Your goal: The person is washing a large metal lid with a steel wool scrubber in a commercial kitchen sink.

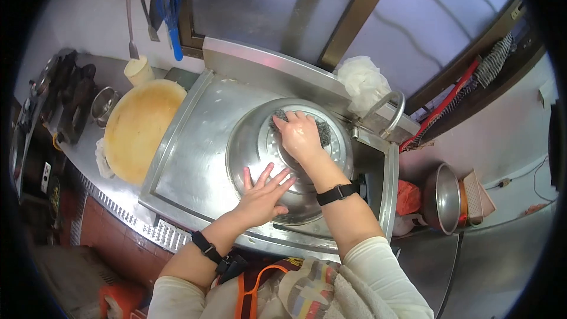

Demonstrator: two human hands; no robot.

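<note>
Sleeves (383, 273) foremost, scourer (324, 133) under right hand (300, 136).

one head-worn camera is recorded. it sits above the wearer's own arms and looks forward and steeply down, with both sleeves (387, 277) entering at the bottom edge. the upturned metal bowl (277, 156) lies near the lens, about mid-frame. the steel sink unit's (195, 136) back edge slants down to the right. the window (254, 6) is farther off, at the top; tiled floor (106, 230) shows at lower left. coverage is very wide, bounded by a round black border.
</note>
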